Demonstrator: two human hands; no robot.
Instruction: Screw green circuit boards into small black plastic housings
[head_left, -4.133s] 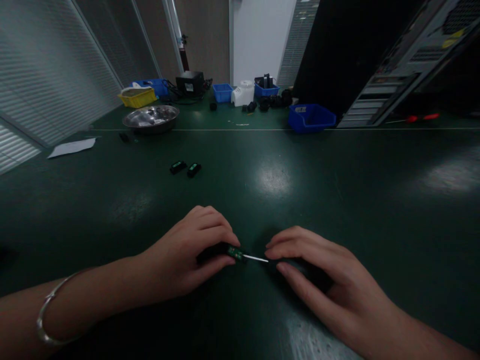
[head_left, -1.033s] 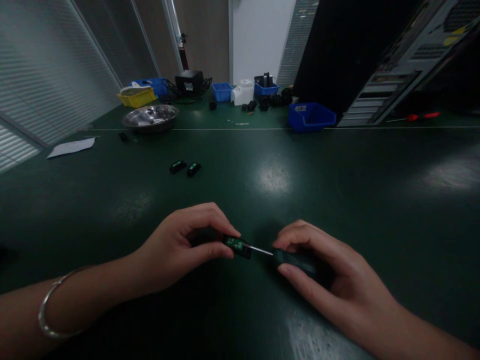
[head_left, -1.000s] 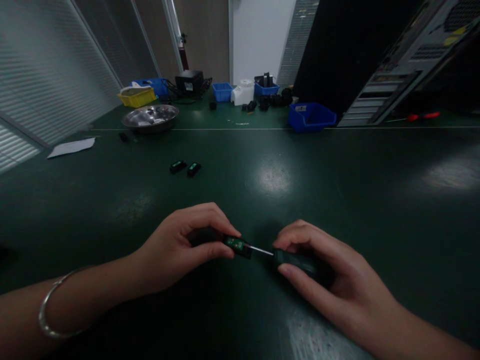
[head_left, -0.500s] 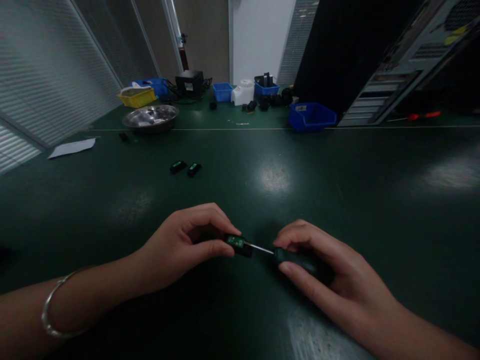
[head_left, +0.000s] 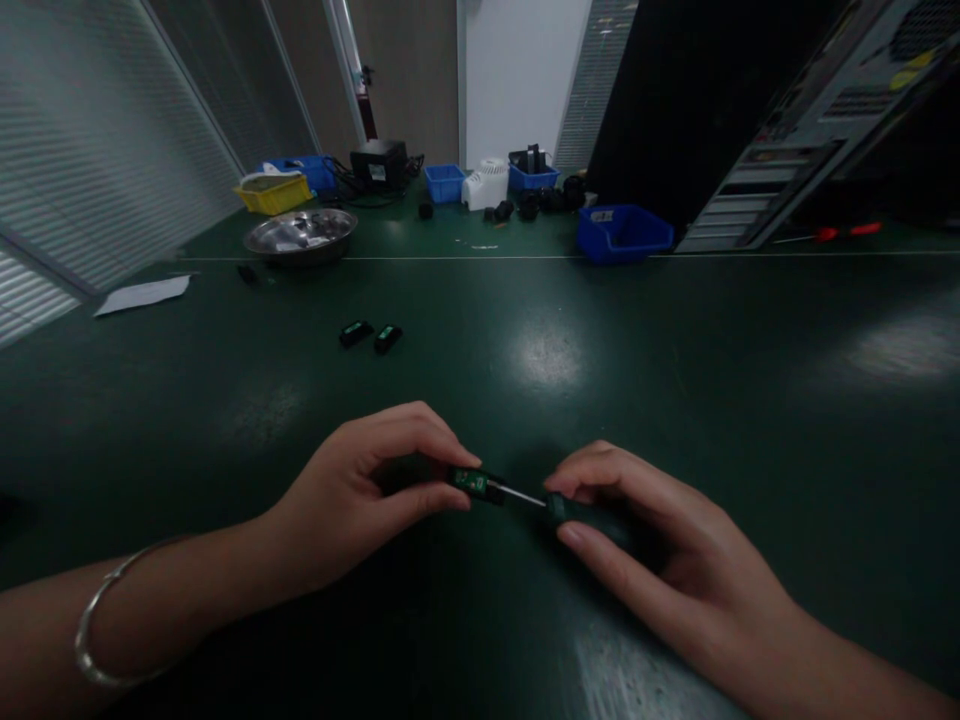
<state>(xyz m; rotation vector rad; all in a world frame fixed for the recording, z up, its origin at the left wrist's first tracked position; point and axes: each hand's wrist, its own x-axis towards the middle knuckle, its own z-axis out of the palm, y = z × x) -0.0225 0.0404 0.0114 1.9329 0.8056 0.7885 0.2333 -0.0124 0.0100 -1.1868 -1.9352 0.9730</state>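
Observation:
Between thumb and fingers, my left hand (head_left: 375, 490) holds a small black casing (head_left: 475, 483) with a green circuit board in it. My right hand (head_left: 667, 550) grips the dark handle of a screwdriver (head_left: 559, 508). The metal shaft points left, and its tip is at the right end of the casing; whether it sits on a screw is too small to tell. Two similar black pieces with green boards, one on the left (head_left: 355, 333) and one on the right (head_left: 388, 338), lie on the green table (head_left: 465, 390) beyond my left hand.
At the back left stand a metal bowl (head_left: 301, 236) and a yellow bin (head_left: 276, 195). Farther right are a white device (head_left: 486, 186), black parts (head_left: 551, 200) and a blue bin (head_left: 624, 234). A red-handled tool (head_left: 847, 232) lies at the far right, white paper (head_left: 144, 294) at the left.
The casing in my left hand has tilted slightly, its right end a little higher. The screwdriver has shifted very slightly left. Otherwise both hands hold nearly the same pose.

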